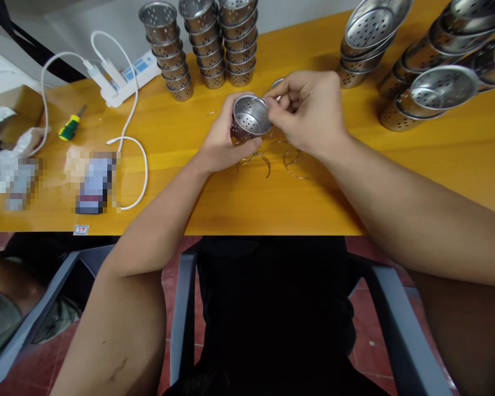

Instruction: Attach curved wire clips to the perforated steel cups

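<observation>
A small perforated metal cup (251, 115) is tilted so that its open mouth faces me. My left hand (225, 137) is wrapped round its side, the thumb along the front. At the cup's right rim, my right hand (309, 107) is closed in a pinch on a thin wire ring (277, 82), part of which shows beyond the fingers. The fingertips hide where wire and rim meet, so I cannot tell whether they are joined. Several loose curved wires (291, 159) lie on the table just below both hands.
Stacks of perforated cups (206, 47) stand behind the hands, with more stacks (429, 93) at the right. On the left are a power strip (138, 74) with white cables, a screwdriver (70, 127) and a blurred phone (95, 184). Another person's leg (12, 280) shows at lower left.
</observation>
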The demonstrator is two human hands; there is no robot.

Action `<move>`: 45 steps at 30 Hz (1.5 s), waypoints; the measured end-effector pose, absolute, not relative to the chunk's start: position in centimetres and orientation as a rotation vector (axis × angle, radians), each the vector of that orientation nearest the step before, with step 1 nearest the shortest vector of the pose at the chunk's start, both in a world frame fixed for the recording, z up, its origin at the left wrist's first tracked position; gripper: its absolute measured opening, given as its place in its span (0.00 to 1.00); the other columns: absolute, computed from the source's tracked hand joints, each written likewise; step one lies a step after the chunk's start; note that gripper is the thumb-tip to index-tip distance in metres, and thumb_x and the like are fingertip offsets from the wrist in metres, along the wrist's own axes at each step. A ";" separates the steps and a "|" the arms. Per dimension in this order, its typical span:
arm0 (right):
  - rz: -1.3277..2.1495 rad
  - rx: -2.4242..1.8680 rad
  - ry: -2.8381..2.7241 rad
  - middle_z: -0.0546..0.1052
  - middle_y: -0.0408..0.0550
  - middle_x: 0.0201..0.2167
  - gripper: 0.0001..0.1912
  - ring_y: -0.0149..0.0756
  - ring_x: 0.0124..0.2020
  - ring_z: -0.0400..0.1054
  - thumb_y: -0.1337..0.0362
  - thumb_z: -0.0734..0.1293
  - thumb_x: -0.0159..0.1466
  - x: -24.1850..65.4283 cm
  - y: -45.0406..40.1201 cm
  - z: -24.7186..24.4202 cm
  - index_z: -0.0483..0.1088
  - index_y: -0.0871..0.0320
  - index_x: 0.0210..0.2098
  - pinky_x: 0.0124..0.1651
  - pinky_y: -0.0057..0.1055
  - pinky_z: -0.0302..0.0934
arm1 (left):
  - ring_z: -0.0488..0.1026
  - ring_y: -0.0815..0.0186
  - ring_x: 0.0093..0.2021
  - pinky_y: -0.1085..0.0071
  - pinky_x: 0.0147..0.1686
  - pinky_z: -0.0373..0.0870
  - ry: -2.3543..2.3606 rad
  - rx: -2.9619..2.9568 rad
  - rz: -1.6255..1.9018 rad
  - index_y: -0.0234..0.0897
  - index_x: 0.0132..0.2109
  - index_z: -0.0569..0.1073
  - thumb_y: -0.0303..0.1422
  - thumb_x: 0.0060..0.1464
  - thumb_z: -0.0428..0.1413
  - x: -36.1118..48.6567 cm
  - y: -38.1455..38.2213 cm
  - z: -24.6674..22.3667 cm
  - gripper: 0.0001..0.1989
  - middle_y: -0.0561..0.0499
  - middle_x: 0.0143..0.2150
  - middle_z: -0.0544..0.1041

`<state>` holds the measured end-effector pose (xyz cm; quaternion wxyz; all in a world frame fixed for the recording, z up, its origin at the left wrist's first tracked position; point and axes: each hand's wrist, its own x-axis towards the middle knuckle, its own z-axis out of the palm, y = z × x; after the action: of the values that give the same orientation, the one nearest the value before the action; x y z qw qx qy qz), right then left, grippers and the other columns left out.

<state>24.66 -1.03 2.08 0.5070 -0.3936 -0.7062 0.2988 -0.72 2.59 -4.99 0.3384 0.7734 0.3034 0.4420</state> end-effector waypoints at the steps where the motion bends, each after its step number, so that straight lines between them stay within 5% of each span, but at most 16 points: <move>1: 0.736 -0.957 -1.693 0.75 0.40 0.30 0.19 0.38 0.31 0.59 0.48 0.91 0.77 24.6 -1.3 2.3 0.83 0.45 0.40 0.40 0.44 0.59 | 0.84 0.42 0.75 0.46 0.77 0.86 0.790 2.005 1.160 0.51 0.80 0.72 0.63 0.58 0.84 -0.6 2.3 -4.6 0.53 0.40 0.75 0.81; 8: 0.820 -0.934 -1.630 0.73 0.42 0.27 0.26 0.43 0.31 0.61 0.34 0.92 0.71 23.7 -1.7 2.5 0.83 0.41 0.43 0.39 0.46 0.67 | 0.88 0.43 0.69 0.44 0.75 0.86 0.844 1.947 1.170 0.50 0.73 0.78 0.66 0.52 0.88 0.2 1.5 -3.3 0.52 0.42 0.69 0.87; 15: 1.066 -0.743 -1.683 0.81 0.44 0.31 0.38 0.35 0.27 0.66 0.20 0.90 0.70 24.9 -1.7 4.1 0.88 0.49 0.43 0.29 0.38 0.59 | 0.89 0.49 0.52 0.49 0.56 0.88 0.804 1.708 1.178 0.49 0.62 0.86 0.78 0.60 0.77 -0.3 1.8 -3.5 0.44 0.46 0.53 0.90; 21: 1.121 -0.658 -1.779 0.82 0.41 0.32 0.36 0.35 0.29 0.67 0.25 0.94 0.66 25.6 -0.3 3.0 0.91 0.47 0.50 0.32 0.37 0.66 | 0.87 0.43 0.69 0.42 0.71 0.86 0.857 1.753 1.134 0.49 0.68 0.85 0.82 0.66 0.68 -0.4 2.4 -4.2 0.46 0.44 0.62 0.88; 26: 1.216 -0.676 -1.801 0.81 0.40 0.29 0.38 0.36 0.23 0.67 0.20 0.92 0.67 25.4 -1.2 3.6 0.84 0.46 0.43 0.26 0.38 0.60 | 0.86 0.45 0.66 0.43 0.73 0.86 0.822 1.713 1.110 0.50 0.64 0.85 0.84 0.57 0.73 -0.3 2.1 -3.9 0.49 0.46 0.63 0.90; 29: 1.271 -0.691 -1.795 0.81 0.40 0.26 0.40 0.36 0.23 0.68 0.19 0.93 0.64 25.4 -1.6 4.2 0.82 0.46 0.40 0.28 0.37 0.60 | 0.88 0.45 0.69 0.42 0.75 0.87 0.749 1.740 1.088 0.50 0.70 0.83 0.76 0.63 0.77 -0.6 2.3 -4.2 0.46 0.44 0.67 0.90; 33: 1.294 -0.686 -1.776 0.81 0.38 0.25 0.39 0.35 0.23 0.67 0.22 0.94 0.63 25.5 -1.3 4.2 0.82 0.45 0.41 0.28 0.36 0.58 | 0.89 0.44 0.72 0.42 0.78 0.87 0.667 1.819 1.139 0.52 0.73 0.80 0.66 0.54 0.87 -0.6 3.1 -5.4 0.50 0.44 0.71 0.89; 45: 1.274 -0.761 -1.801 0.81 0.41 0.26 0.34 0.42 0.24 0.68 0.25 0.96 0.60 25.5 -1.3 4.2 0.84 0.41 0.37 0.26 0.38 0.60 | 0.89 0.43 0.72 0.44 0.77 0.86 0.773 1.872 1.127 0.51 0.73 0.80 0.69 0.56 0.85 -0.6 3.0 -5.1 0.50 0.43 0.70 0.90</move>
<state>25.50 -1.31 4.17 0.3929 -0.2999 -0.7096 0.5021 -0.58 3.04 -5.12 0.4005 0.7401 0.3056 0.4455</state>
